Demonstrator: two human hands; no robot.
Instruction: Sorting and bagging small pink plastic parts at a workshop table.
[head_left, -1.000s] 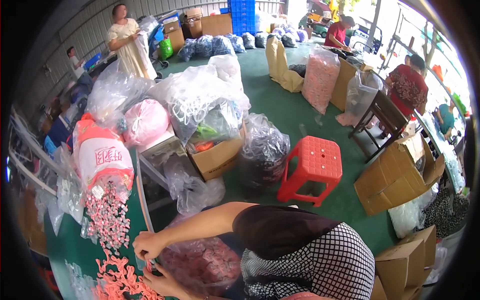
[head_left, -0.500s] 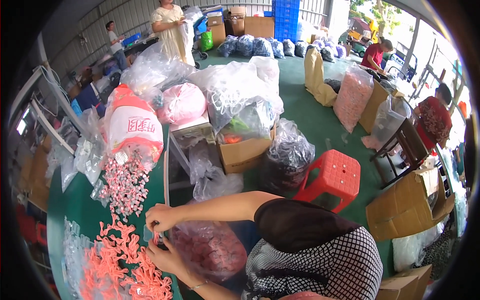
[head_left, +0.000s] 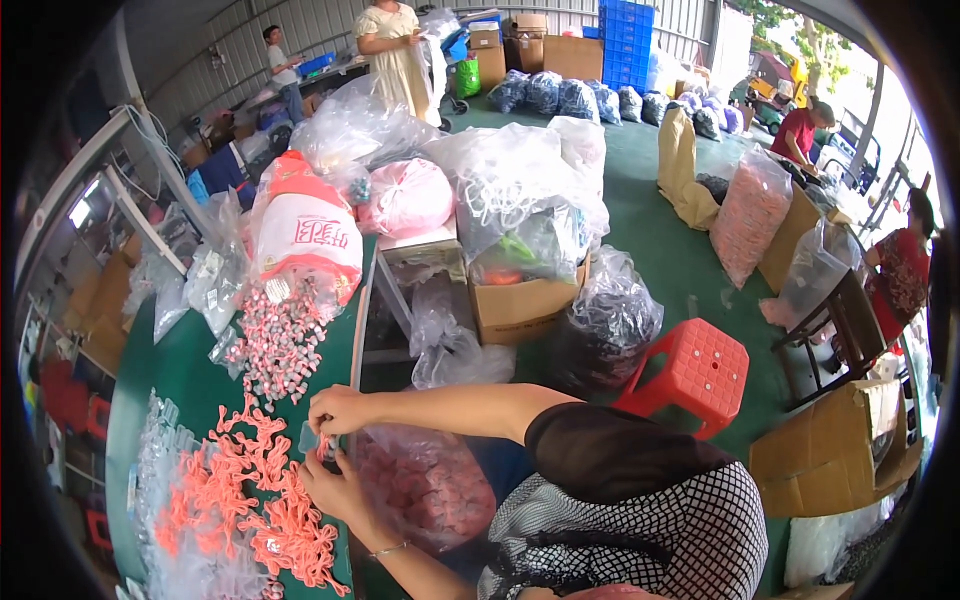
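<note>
Over the edge of the green table (head_left: 180,345), my right hand (head_left: 338,410) and my left hand (head_left: 335,490) meet with fingers closed. A short coral cord (head_left: 325,446) shows between their fingertips, held by both. Beside it is a small translucent plastic piece (head_left: 308,437), perhaps a bag; its shape is partly hidden. Left of my hands, coral looped cords (head_left: 255,440) lie in a loose pile. Beyond them, small pink-and-grey pieces (head_left: 280,350) spill from a red-and-white sack (head_left: 305,225). Clear plastic bags (head_left: 155,465) line the table's left side.
Below my forearms sits a clear bag of reddish pieces (head_left: 425,490). A red stool (head_left: 695,370), a dark-filled bag (head_left: 610,325) and a cardboard box (head_left: 525,305) stand on the floor. Large stuffed bags (head_left: 530,185) rise behind. Several other people are farther off.
The whole view has shifted, so the scene sits farther right. My hands stay together at the table edge around the coral cord, with slight finger movement.
</note>
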